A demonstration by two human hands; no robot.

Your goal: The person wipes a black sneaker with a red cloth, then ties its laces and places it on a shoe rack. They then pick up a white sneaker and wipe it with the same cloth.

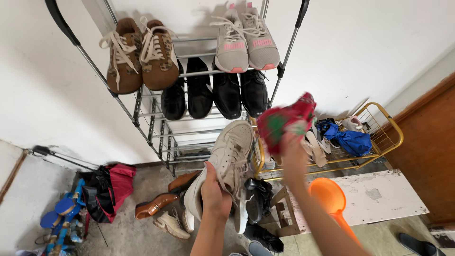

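Currently a cream sneaker (227,163) is gripped by the left hand (214,193), fingers wrapped round its side, held up in front of the metal shoe rack (156,121). A red and green cloth (284,122), blurred, is clutched in the right hand (291,154), fingers closed on it, raised beside the sneaker's toe. Brown lace-up shoes (140,54), grey sneakers (246,40) and black shoes (213,92) are seen on the rack shelves. A yellow wire basket (386,128) is seen right of the cloth.
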